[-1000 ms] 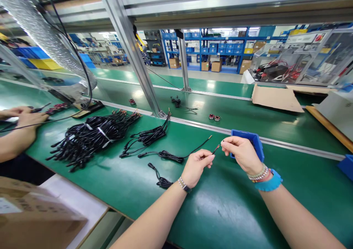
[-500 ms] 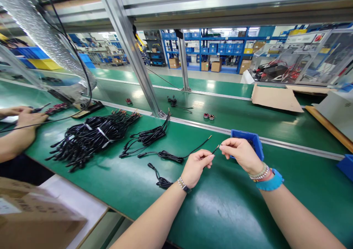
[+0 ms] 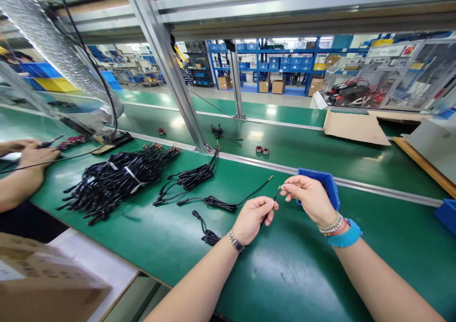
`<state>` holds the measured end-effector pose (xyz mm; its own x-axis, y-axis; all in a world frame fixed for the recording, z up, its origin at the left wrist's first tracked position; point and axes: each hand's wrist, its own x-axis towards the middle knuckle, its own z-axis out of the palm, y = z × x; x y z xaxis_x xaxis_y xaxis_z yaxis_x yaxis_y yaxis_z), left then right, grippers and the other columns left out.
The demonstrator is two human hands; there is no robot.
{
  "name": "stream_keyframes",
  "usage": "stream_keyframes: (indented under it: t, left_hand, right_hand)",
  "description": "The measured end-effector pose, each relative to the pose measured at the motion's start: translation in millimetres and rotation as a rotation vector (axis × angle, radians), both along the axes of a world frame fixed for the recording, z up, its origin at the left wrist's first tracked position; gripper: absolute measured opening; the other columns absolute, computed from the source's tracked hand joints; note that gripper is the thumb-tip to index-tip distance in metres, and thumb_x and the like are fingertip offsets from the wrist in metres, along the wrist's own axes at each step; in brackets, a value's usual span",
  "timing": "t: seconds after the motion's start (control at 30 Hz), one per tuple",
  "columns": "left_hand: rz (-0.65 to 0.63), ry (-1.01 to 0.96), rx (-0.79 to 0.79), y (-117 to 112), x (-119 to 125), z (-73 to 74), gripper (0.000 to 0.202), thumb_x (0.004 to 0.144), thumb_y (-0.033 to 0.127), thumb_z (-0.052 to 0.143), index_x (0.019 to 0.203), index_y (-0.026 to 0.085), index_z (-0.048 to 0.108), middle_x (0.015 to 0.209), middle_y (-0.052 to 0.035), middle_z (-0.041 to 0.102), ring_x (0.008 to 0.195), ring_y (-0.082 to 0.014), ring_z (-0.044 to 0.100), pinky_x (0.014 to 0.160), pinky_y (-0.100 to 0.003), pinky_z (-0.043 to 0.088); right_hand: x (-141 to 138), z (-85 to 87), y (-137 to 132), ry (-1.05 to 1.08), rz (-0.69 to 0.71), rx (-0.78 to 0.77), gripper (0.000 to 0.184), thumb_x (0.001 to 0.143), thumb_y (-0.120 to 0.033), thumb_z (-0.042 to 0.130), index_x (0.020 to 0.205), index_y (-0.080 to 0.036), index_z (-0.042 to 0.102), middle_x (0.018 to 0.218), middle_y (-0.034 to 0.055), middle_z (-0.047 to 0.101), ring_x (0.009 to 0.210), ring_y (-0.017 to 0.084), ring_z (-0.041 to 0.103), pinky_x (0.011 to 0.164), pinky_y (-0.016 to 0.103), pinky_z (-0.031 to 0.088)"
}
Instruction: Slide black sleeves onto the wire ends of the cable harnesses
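At the far left, a co-worker's hands work over a row of small dark-red parts, with a black cord running past them. Above them hangs a silvery foil duct. The glossy green worktop runs across the frame (its sheen pools in pale patches), and a cardboard box sits low at its near edge. On the worktop lies a large bundle of black cables bound with white ties, then a smaller bunch of black cables and a short coiled cable.

The person's left hand, a metal wristwatch on its wrist, is curled closed around a thin black wire, whose tip pokes out above the fingers. The right hand is nearly closed, its thumb and forefinger pinched at that tip (too small to tell if they really grip it). A blue plastic bin stands just behind the right hand.

Beyond, an aluminium upright splits the view, and a second green bench carries a flat cardboard sheet. Blue warehouse shelving fills the far room, and a glass cabinet holds red wiring.
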<state>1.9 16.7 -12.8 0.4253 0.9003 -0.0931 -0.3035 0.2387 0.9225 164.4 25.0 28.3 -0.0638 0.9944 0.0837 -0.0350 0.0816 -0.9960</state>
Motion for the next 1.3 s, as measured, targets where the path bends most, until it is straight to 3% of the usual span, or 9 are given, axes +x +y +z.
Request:
stream_keyframes:
  t: [0.1, 0.4, 0.7, 0.87, 1.0, 1.13, 1.23, 1.3]
  left_hand:
    - [-0.004, 0.016, 0.005, -0.3, 0.2, -0.2, 0.025, 0.072, 0.036, 0.06, 0.071, 0.011, 0.059, 0.05, 0.0021, 0.048, 0.042, -0.0058, 0.038, 0.043, -0.021, 0.025]
    - [-0.003, 0.041, 0.01, -0.1, 0.1, -0.8, 0.027, 0.071, 0.039, 0.061, 0.071, 0.012, 0.059, 0.049, 0.0025, 0.048, 0.042, -0.0059, 0.038, 0.043, -0.021, 0.026]
    - [0.002, -0.003, 0.01, -0.3, -0.2, 0.1, 0.023, 0.073, 0.035, 0.06, 0.071, 0.012, 0.058, 0.049, 0.0025, 0.047, 0.042, -0.0054, 0.038, 0.043, -0.02, 0.026]
    - [0.046, -0.07, -0.014, 1.0, -1.0, 2.1, 0.023, 0.072, 0.035, 0.061, 0.07, 0.012, 0.058, 0.052, 0.0017, 0.049, 0.043, -0.0054, 0.039, 0.042, -0.02, 0.026]
    - [0.065, -0.095, -0.011, 1.3, -3.0, 3.3, 0.023, 0.071, 0.035, 0.062, 0.07, 0.012, 0.057, 0.064, -0.0006, 0.053, 0.046, -0.005, 0.039, 0.042, -0.019, 0.027]
    - [0.213, 0.145, 0.087, 17.0, -3.4, 0.9, 0.026, 0.071, 0.039, 0.06, 0.079, 0.015, 0.057, 0.066, 0.0013, 0.053, 0.043, -0.0034, 0.033, 0.039, -0.018, 0.02]
    - [0.318, 0.585, 0.247, 45.7, 2.8, -6.5, 0.024, 0.067, 0.034, 0.063, 0.083, 0.016, 0.061, 0.064, 0.0017, 0.054, 0.047, -0.0063, 0.04, 0.045, -0.019, 0.029]
    - [0.351, 0.777, 0.31, 67.7, 9.9, -13.6, 0.016, 0.062, 0.024, 0.067, 0.075, 0.015, 0.064, 0.063, -0.0002, 0.056, 0.057, -0.0112, 0.049, 0.056, -0.023, 0.036]
  right_hand:
    - [-1.2, 1.7, -0.9, 0.038, -0.001, 0.006, 0.017, 0.07, -0.029, 0.063, 0.077, -0.013, 0.062, 0.074, 0.0053, 0.065, 0.059, 0.01, 0.057, 0.056, 0.024, 0.045]
    - [-1.1, 0.4, -0.5, -0.027, -0.028, 0.035, 0.019, 0.069, -0.031, 0.064, 0.077, -0.014, 0.064, 0.072, 0.004, 0.064, 0.058, 0.011, 0.055, 0.056, 0.024, 0.044]
    - [-3.9, -4.6, -3.2, -0.215, 0.151, -0.016, 0.016, 0.07, -0.03, 0.061, 0.07, -0.013, 0.063, 0.065, 0.0009, 0.06, 0.051, 0.007, 0.045, 0.05, 0.022, 0.037]
    - [-9.8, -10.3, -4.3, -0.266, 0.187, -0.024, 0.02, 0.071, -0.029, 0.059, 0.084, -0.014, 0.064, 0.072, 0.0015, 0.062, 0.051, 0.007, 0.044, 0.047, 0.02, 0.035]
    - [-14.6, -15.2, -2.7, -0.248, 0.165, -0.001, 0.018, 0.073, -0.03, 0.057, 0.069, -0.013, 0.063, 0.065, 0.001, 0.06, 0.05, 0.007, 0.044, 0.048, 0.021, 0.037]
    - [-3.3, -10.6, 5.6, -0.091, -0.011, 0.031, 0.019, 0.072, -0.032, 0.058, 0.073, -0.013, 0.061, 0.062, 0.0009, 0.058, 0.049, 0.008, 0.048, 0.047, 0.021, 0.039]
    - [10.4, 0.1, 8.9, 0.019, -0.057, 0.044, 0.019, 0.07, -0.031, 0.061, 0.072, -0.013, 0.061, 0.068, 0.0046, 0.062, 0.056, 0.011, 0.056, 0.049, 0.023, 0.044]
    - [16.4, 7.6, 7.2, 0.05, -0.055, 0.046, 0.016, 0.067, -0.028, 0.063, 0.068, -0.013, 0.06, 0.069, 0.0056, 0.063, 0.059, 0.013, 0.059, 0.05, 0.024, 0.046]
